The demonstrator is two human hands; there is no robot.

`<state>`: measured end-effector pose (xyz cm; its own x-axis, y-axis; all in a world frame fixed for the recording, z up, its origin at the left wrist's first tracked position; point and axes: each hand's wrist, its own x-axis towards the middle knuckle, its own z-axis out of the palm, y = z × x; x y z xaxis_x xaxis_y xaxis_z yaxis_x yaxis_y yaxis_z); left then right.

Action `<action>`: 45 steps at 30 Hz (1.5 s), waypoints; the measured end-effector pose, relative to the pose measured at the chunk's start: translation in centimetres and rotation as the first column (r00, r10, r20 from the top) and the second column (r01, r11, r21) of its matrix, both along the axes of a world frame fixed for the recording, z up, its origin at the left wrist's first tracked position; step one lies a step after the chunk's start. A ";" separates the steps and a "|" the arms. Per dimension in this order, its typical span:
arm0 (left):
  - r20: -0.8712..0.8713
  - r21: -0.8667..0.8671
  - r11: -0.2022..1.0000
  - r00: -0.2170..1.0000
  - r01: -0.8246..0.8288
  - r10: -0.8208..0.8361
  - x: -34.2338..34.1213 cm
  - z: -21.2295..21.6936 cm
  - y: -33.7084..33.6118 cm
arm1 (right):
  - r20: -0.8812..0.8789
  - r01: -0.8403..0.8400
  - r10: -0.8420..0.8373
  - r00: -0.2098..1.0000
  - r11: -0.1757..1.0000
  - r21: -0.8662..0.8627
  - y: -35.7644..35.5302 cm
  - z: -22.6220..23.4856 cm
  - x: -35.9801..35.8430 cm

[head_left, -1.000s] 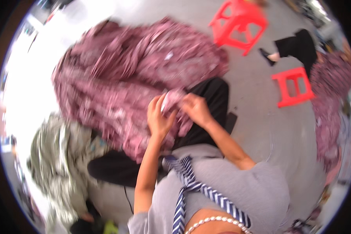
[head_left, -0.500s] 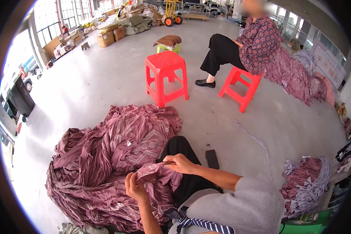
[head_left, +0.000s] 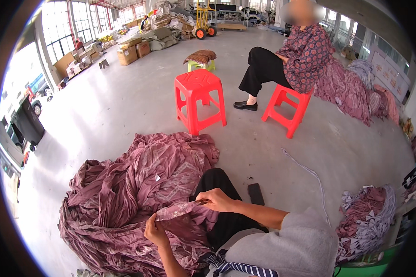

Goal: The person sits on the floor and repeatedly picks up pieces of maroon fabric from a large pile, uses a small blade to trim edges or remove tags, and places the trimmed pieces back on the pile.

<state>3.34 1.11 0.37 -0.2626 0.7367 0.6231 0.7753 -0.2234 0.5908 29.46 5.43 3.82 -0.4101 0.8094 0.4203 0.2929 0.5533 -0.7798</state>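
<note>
Cloth edge (head_left: 174, 212) between left grip (head_left: 156, 232) and right grip (head_left: 218, 201), both pinched on it; floor (head_left: 268, 157) extends rightward.

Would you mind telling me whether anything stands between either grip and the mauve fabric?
Nothing visible does: the left grip and right grip both hold the mauve fabric, with a strip of it between them. The nearer red stool stands farther off, clear of both grips.

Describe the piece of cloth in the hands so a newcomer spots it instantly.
Find the big mauve cloth heap, lower left. Over its right part, beside the black-trousered knee, a cloth band runs between left hand and right hand. It alone is held up, spread fairly flat; the surrounding folds lie crumpled.
</note>
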 end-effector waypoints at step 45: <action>0.765 0.011 1.000 0.643 0.022 -0.022 -3.6 2.1 4.6 | -0.411 0.015 -0.228 0.883 0.888 -0.460 4.1 1.6 0.4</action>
